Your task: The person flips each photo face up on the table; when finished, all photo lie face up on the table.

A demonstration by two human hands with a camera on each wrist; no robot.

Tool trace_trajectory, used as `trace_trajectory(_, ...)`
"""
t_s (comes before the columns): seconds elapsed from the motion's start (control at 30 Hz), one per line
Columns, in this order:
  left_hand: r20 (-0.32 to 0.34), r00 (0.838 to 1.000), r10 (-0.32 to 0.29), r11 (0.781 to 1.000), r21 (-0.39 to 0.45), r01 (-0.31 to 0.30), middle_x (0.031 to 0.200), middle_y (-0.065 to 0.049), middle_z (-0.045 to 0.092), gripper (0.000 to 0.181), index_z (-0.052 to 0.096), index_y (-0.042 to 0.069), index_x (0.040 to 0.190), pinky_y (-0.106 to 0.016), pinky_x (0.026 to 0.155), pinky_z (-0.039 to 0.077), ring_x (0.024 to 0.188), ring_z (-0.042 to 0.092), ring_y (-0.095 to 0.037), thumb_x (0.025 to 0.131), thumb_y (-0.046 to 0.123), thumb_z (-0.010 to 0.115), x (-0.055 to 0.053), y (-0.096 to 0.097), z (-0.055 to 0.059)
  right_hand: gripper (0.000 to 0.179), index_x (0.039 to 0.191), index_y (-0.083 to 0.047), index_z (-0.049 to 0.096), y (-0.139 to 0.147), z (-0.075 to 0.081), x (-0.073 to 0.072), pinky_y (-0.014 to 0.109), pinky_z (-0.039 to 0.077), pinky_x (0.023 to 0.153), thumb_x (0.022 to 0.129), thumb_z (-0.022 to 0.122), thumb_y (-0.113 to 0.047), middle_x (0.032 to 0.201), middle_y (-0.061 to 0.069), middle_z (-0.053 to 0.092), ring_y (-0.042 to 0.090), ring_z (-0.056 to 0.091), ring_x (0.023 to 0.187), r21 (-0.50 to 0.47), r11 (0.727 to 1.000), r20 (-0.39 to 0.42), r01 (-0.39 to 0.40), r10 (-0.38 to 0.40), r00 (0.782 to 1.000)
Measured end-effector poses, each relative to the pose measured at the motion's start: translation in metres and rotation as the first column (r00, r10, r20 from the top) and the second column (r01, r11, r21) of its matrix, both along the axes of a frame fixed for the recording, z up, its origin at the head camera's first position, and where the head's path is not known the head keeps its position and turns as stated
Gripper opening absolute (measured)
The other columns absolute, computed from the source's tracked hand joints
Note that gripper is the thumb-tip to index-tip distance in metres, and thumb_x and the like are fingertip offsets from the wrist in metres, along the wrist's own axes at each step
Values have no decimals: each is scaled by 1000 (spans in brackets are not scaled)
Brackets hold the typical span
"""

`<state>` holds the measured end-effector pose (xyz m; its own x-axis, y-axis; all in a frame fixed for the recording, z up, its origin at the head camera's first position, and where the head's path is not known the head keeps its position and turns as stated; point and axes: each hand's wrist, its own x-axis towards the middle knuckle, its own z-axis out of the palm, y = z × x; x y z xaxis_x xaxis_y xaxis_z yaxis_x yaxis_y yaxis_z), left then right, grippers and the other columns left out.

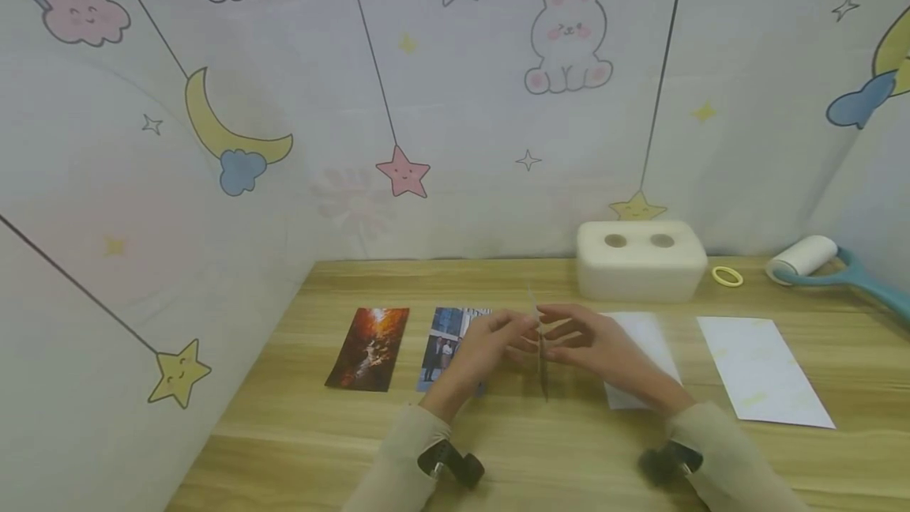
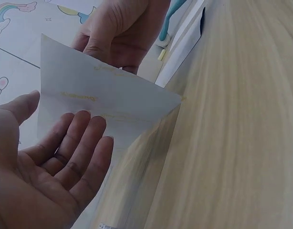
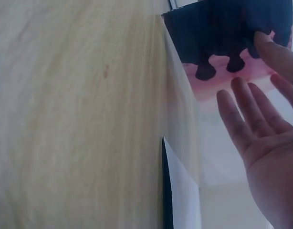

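A photo print [image 1: 542,362] stands upright between the two hands, edge-on in the head view. Its white back [image 2: 108,93] with faint yellow lettering faces the left hand [image 1: 490,338]; in the left wrist view the left hand [image 2: 65,167] has its fingers extended close against that back. The front [image 3: 218,33], dark silhouettes over pink, faces the right hand [image 1: 590,342]. Seen from the right wrist, the right hand [image 3: 275,138] lays its thumb tip on the picture, its other fingers spread below. Exact contact of the left fingertips cannot be made out.
Left on the wooden table [image 1: 284,449] lie an autumn photo [image 1: 370,350] and a photo of people in suits [image 1: 435,354]. To the right are two white-backed sheets [image 1: 643,330] [image 1: 764,370]. Behind stand a white box [image 1: 640,267], a yellow ring [image 1: 727,276] and a lint roller [image 1: 806,259].
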<state>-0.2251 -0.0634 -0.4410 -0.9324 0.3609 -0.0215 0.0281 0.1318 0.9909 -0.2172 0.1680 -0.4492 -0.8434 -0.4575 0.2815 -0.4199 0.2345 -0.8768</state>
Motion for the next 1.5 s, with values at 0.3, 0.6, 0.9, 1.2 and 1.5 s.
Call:
trace_trajectory(0.3,6,1000,-5,1000,14,5,111,-4,76,43,75,8,117,-47,92,60,102,74,-24,103,48,67,0,-1,1,60,150,-8,58,-1,2,2,33,60,92,94,81,-9,141,16,62,38,69,115,18,1000,-39,2,-1,999)
trace_trajectory(0.6,-26,1000,-10,999,31,10,112,-5,77,41,77,5,118,-46,89,62,99,74,-24,103,41,64,0,-2,2,63,150,-7,58,-3,2,2,42,60,95,92,83,-7,141,15,63,36,68,115,15,1000,-56,6,-5,998)
trace_trajectory(0.9,-30,997,77,996,40,-76,93,-8,76,31,75,-4,115,-49,85,63,82,73,-20,100,20,63,-1,-3,3,56,143,-5,63,-2,-1,-1,42,60,95,91,84,-8,136,14,66,32,69,112,21,999,-102,43,-41,994)
trace_trajectory(1.2,-38,991,125,992,42,-123,89,-8,75,28,76,-3,116,-45,80,64,76,72,-20,100,17,66,-2,-6,6,45,136,1,65,4,-3,-5,42,61,92,95,79,-6,127,16,71,31,72,107,54,976,-137,211,-202,970)
trace_trajectory(1.5,-53,988,145,987,78,-141,93,-12,76,30,75,-5,119,-44,78,65,81,75,-24,102,18,67,-8,-11,3,39,132,5,65,13,0,-9,31,60,89,97,77,-7,126,22,67,37,70,107,23,942,-150,334,-327,933)
